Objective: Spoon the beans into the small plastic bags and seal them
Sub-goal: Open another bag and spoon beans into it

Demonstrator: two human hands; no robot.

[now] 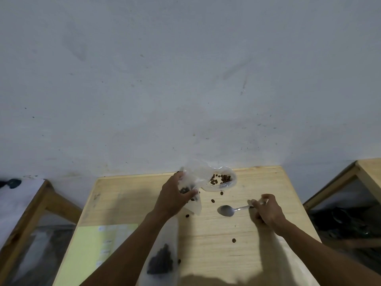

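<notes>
Nearest the person, a filled bag [160, 263] with a dark clump of beans lies on the wooden table [226, 244], with a yellow sheet [92, 250] to its left. Loose beans [233, 240] are scattered across the wood. Farther on, the right hand [266, 211] pinches the handle of a spoon [226, 210], its empty bowl pointing left. The left hand [175, 198] curls around a small plastic bag [190, 193] holding a few beans. At the far edge sits an open bag of beans [221, 180], against the grey wall [185, 79].
</notes>
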